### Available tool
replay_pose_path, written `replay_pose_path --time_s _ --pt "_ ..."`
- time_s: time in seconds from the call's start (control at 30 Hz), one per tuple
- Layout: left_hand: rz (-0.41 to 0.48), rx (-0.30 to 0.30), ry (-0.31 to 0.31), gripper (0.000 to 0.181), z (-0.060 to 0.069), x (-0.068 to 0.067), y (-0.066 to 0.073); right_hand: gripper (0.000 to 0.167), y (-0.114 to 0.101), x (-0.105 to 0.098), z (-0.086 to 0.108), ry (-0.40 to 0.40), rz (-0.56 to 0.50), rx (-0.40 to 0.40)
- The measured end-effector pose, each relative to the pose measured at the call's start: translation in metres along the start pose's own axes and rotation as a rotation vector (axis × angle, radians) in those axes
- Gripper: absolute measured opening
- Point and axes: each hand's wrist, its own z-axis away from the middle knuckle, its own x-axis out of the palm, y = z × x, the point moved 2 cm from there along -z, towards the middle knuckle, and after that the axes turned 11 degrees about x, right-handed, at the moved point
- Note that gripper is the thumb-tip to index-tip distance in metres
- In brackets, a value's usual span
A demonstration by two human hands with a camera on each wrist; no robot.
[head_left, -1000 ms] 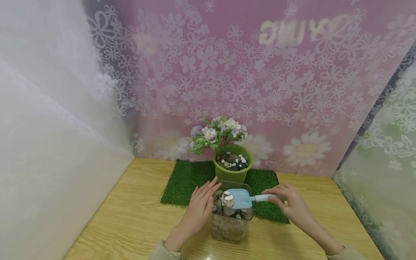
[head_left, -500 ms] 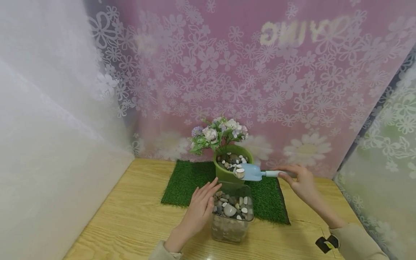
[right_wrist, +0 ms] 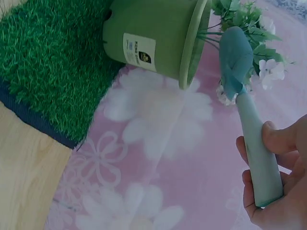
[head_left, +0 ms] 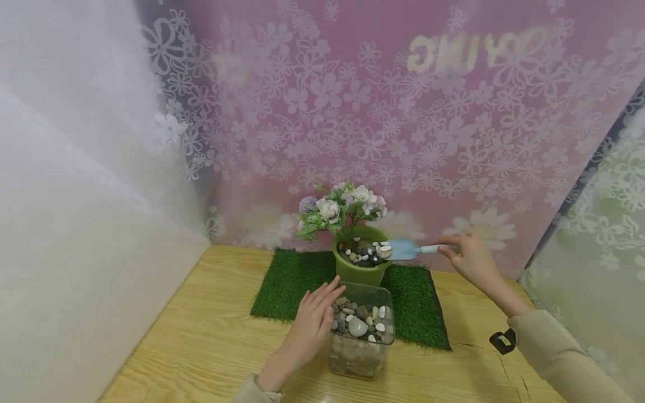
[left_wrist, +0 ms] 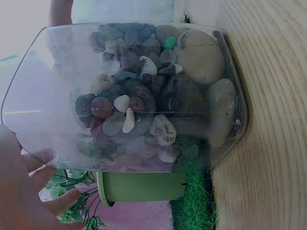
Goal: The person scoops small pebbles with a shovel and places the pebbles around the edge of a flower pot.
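Note:
My right hand [head_left: 468, 254] grips the pale handle of a light blue trowel [head_left: 403, 249], its fingers and thumb wrapped round it in the right wrist view. A few pebbles [head_left: 385, 249] lie at the trowel's tip, over the right rim of a green flower pot [head_left: 360, 275]. White and purple flowers [head_left: 330, 210] rise from the pot, with stones about their stems. Nearer to me stands a clear plastic container [head_left: 359, 358] partly filled with stones [left_wrist: 139, 96]. My left hand [head_left: 311, 319] rests at its left side, fingers extended along the rim.
Under the pot lies a green artificial grass mat [head_left: 282, 285] on the wooden table [head_left: 176, 330]. A pink flowered curtain [head_left: 322, 129] hangs right behind the pot. Pale hangings [head_left: 90, 168] flank the table at left and right. A black item [head_left: 503, 341] is at the right sleeve.
The trowel has risen from above the clear container and moved away and to the right, carrying its pebbles to the pot's rim. My left hand has stayed at the container.

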Motion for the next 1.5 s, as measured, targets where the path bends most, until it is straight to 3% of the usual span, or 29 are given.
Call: replay_pose_path --time_s 0.23,0.5,0.67,0.9,1.03,1.27,1.5 --pt "-0.019 0.014 0.017 0.048 0.000 0.001 0.000 0.017 -0.006 0.004 -0.010 -0.020 0.178 -0.080" --pt "-0.020 0.020 0.021 0.048 -0.001 0.003 0.000 0.011 -0.022 0.000 -0.020 0.061 0.281 -0.183" --pt "-0.020 0.017 0.028 0.047 -0.001 0.003 0.000 0.010 -0.027 -0.005 -0.020 0.098 0.314 -0.196" --pt "-0.019 0.005 0.026 0.048 0.000 0.003 0.000 0.010 -0.033 -0.009 -0.015 0.169 0.277 -0.212" --pt "-0.012 -0.003 0.022 0.047 0.000 0.003 -0.001 0.011 -0.035 -0.011 -0.008 0.206 0.178 -0.204" --pt "-0.012 -0.007 0.024 0.047 0.001 0.003 -0.001 0.015 -0.034 -0.012 0.013 0.172 -0.006 -0.125" --pt "-0.009 0.003 0.040 0.047 0.001 0.003 -0.001 0.020 -0.038 -0.015 0.030 0.166 0.000 -0.211"
